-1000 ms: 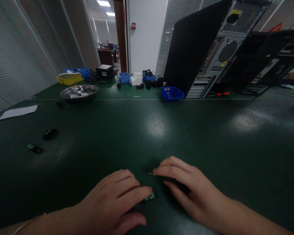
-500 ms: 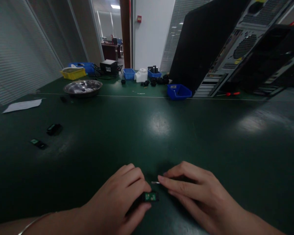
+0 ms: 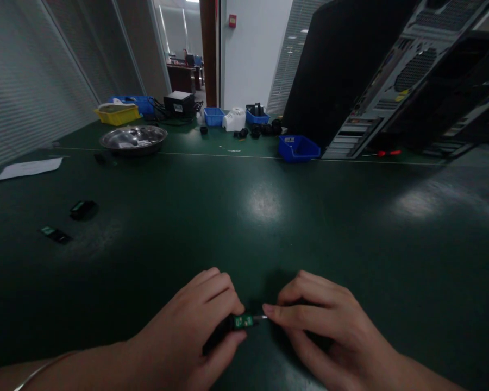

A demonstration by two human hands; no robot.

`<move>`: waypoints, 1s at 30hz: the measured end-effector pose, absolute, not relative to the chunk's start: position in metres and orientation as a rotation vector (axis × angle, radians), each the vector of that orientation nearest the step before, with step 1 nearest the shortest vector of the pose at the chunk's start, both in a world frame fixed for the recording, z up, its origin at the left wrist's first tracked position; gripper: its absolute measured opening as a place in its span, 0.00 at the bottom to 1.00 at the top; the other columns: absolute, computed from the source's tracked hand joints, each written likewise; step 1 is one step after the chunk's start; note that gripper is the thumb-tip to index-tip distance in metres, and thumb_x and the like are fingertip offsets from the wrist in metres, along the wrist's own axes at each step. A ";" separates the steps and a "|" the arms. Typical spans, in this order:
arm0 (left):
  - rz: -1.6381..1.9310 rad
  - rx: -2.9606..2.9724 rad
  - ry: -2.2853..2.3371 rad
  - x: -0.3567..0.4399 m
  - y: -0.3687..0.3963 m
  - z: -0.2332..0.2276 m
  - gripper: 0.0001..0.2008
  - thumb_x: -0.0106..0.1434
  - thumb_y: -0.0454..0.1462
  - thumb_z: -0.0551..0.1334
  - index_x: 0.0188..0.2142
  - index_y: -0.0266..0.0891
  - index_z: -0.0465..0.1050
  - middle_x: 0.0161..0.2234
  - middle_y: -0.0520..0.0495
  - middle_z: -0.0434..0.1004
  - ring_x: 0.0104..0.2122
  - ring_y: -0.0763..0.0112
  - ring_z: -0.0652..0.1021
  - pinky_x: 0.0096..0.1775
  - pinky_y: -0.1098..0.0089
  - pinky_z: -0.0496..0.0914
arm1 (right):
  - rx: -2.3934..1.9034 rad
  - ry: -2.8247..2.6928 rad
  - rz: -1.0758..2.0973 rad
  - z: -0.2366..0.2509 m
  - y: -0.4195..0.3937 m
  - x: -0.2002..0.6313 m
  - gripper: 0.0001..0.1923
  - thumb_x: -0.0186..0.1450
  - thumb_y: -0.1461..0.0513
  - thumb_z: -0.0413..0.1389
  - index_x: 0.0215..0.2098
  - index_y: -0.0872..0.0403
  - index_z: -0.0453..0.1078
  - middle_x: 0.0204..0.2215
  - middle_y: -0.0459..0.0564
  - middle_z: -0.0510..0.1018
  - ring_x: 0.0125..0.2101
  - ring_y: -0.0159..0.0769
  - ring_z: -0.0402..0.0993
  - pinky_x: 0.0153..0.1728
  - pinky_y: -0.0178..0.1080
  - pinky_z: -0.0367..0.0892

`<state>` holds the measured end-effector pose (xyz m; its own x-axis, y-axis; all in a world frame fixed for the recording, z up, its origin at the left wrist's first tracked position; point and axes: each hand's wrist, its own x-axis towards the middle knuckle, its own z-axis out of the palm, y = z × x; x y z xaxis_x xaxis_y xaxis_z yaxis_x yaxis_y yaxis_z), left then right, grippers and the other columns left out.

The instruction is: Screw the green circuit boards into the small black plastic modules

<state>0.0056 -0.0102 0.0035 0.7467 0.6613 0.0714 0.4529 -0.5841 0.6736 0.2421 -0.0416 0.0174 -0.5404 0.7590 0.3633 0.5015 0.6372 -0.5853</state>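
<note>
My left hand (image 3: 195, 331) pinches a small black part with a green circuit board (image 3: 239, 321) between thumb and forefinger, just above the green table mat (image 3: 269, 217). My right hand (image 3: 330, 331) sits close beside it and holds a thin metal-tipped tool (image 3: 261, 317) whose tip touches the right end of the part. Most of the tool is hidden under the fingers. A thin bracelet circles my left wrist.
Two small black parts (image 3: 83, 209) (image 3: 55, 234) lie at the left. Farther back are a sheet of paper (image 3: 27, 168), a metal dish (image 3: 133, 139), a blue bin (image 3: 299, 147), a yellow tray (image 3: 118, 114) and open computer cases (image 3: 375, 76).
My left hand has lifted and turned the small part from flat on the mat to held up. The right hand's tool tip has moved down to meet it. The camera shifted slightly.
</note>
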 end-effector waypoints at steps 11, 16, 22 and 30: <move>0.384 2.264 0.864 0.004 -0.009 0.005 0.07 0.62 0.28 0.58 0.37 0.39 0.71 0.35 0.48 0.72 0.37 0.65 0.72 0.42 0.65 0.67 | -1.076 -2.301 0.603 0.018 -0.040 0.241 0.19 0.63 0.72 0.53 0.47 0.51 0.78 0.33 0.51 0.78 0.31 0.38 0.70 0.30 0.40 0.64; 0.377 2.257 0.875 0.005 -0.009 0.008 0.06 0.61 0.28 0.59 0.36 0.39 0.71 0.35 0.48 0.72 0.36 0.65 0.71 0.39 0.67 0.68 | -1.080 -2.292 0.557 0.017 -0.041 0.243 0.19 0.62 0.72 0.55 0.46 0.50 0.78 0.33 0.50 0.78 0.32 0.38 0.71 0.32 0.41 0.63; 0.388 2.258 0.870 0.004 -0.008 0.007 0.06 0.61 0.28 0.59 0.36 0.40 0.70 0.35 0.48 0.73 0.36 0.65 0.72 0.40 0.66 0.68 | -1.082 -2.333 0.555 0.016 -0.041 0.242 0.19 0.63 0.72 0.55 0.47 0.50 0.78 0.34 0.51 0.78 0.32 0.38 0.71 0.31 0.41 0.63; 0.413 2.248 0.875 0.007 -0.010 0.008 0.07 0.59 0.27 0.60 0.36 0.38 0.70 0.36 0.47 0.73 0.36 0.64 0.72 0.41 0.65 0.68 | -1.096 -2.331 0.537 0.009 -0.041 0.242 0.19 0.65 0.71 0.55 0.52 0.50 0.75 0.37 0.51 0.77 0.35 0.39 0.70 0.33 0.41 0.64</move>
<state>0.0069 -0.0099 0.0084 0.7233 0.6890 0.0453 0.4731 -0.5423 0.6943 0.2421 -0.0406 0.0089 -0.5479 0.7906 0.2735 0.5912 0.5972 -0.5421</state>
